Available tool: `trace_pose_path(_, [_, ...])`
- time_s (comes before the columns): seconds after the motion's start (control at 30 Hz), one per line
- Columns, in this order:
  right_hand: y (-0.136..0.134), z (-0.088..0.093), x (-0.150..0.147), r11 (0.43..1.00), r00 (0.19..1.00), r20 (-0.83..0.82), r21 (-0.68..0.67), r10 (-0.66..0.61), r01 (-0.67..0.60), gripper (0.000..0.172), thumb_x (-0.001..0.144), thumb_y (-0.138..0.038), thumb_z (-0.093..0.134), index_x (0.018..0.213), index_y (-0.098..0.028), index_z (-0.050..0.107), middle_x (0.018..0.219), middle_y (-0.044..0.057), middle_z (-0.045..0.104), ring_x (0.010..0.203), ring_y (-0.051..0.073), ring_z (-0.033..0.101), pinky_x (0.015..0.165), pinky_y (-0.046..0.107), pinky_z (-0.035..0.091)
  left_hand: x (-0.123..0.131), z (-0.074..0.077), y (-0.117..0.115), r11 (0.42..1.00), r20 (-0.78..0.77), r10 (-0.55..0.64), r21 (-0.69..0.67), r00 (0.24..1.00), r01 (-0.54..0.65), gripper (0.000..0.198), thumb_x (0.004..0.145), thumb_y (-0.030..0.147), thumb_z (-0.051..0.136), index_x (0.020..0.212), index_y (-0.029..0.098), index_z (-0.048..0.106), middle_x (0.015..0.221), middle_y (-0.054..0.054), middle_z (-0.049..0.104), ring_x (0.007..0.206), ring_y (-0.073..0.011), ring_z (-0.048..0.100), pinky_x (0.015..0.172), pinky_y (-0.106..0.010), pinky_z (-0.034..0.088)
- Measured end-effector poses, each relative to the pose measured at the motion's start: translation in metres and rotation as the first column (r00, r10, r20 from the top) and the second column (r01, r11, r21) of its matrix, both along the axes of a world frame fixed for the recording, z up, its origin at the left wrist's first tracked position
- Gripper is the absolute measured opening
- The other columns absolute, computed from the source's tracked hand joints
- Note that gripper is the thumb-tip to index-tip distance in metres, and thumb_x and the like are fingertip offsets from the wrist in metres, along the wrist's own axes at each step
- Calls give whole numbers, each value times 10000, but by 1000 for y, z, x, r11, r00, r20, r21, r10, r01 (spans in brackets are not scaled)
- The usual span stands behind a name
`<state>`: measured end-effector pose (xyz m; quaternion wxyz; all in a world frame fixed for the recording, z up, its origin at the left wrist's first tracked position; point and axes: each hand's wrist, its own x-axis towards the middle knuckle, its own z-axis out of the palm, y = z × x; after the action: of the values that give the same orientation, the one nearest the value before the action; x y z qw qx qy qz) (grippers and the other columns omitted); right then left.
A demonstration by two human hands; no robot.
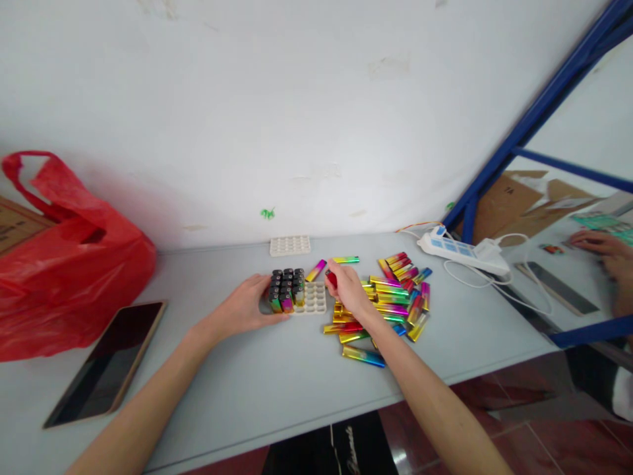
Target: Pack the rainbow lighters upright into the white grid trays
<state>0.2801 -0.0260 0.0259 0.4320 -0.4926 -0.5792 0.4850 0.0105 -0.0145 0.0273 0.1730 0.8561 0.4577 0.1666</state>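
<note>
A white tray (315,298) with rows of round holes lies on the table in front of me. Its left part holds several upright shiny lighters (287,289) with black tops; the holes on its right side show bare. My left hand (247,305) is wrapped around the tray's left end, thumb at the near edge, fingers behind. Over the tray's right edge, my right hand (350,290) is closed on a red lighter (331,278) with a dark end. Beneath and beside that hand spreads a pile of loose metallic lighters (390,300) in gold, green, pink and blue.
A second white tray (289,245) stands by the wall. To the left are a red plastic bag (74,257) and a phone (106,363). A power strip (462,252) with cables lies right, near a blue metal frame (514,155). Beyond it, another person's hand (601,244) shows.
</note>
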Motion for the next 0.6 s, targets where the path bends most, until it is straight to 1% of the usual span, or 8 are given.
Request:
trace_pose_path(0.07, [0,0,0,1000,999,21,-4,-26,27,700,1066,-684,333,508,-267,405,442,-28,350,479,150,375,529,292,311,0,0,0,1000,5,2,1,1000,-2,540,758,704,799,949,222,652,968,-106,717,886,-319,686,822,-469,571])
trace_pose_path(0.13, [0,-1,0,1000,999,48,-6,-26,27,670,1067,-617,342,501,-265,410,444,-24,366,482,149,383,529,289,303,-1,-1,0,1000,13,2,12,1000,-3,533,756,701,804,942,225,656,955,-103,718,862,-311,680,801,-464,572])
trace_pose_path(0.2, [1,-2,0,1000,998,59,4,-20,20,661,1063,-605,347,502,-262,415,454,-22,380,491,147,392,532,286,301,-1,-2,0,1000,14,3,30,1000,-3,524,747,694,811,924,228,651,936,-104,719,837,-306,674,785,-464,573])
trace_pose_path(0.33, [1,-1,-1,998,999,8,15,-53,53,735,1029,-789,345,531,-257,445,498,-23,396,522,148,401,537,292,309,-1,-3,1,999,15,6,33,1000,-6,517,739,687,820,915,238,635,933,-103,715,842,-313,683,788,-463,578])
trace_pose_path(0.4, [0,1,-1,998,999,-15,35,-44,44,743,1010,-843,358,602,-246,528,546,-23,428,552,153,424,546,291,326,-1,-3,1,1000,15,5,25,1000,-5,516,740,683,822,923,238,635,950,-103,717,860,-317,691,804,-458,576])
trace_pose_path(0.5, [-5,7,0,994,1000,-16,107,4,-2,701,1038,-825,360,809,-231,654,656,-16,518,605,160,479,568,286,373,-1,-2,0,1000,-3,9,13,1000,-9,526,746,688,816,945,235,640,967,-96,720,882,-313,692,823,-444,570])
trace_pose_path(0.53, [-7,9,1,990,1000,-2,137,23,-23,671,1056,-802,358,876,-234,666,690,-15,545,618,162,501,585,286,399,-1,-2,0,1000,-8,10,10,1000,-10,528,752,691,812,955,234,642,972,-91,722,891,-311,692,830,-440,568])
trace_pose_path(0.6, [-11,15,3,978,996,52,194,70,-79,590,1084,-750,383,946,-246,657,739,-12,594,658,169,555,644,291,458,-1,-1,-1,1000,-11,10,10,1000,-10,527,759,689,811,971,235,648,980,-81,726,909,-308,694,843,-432,566])
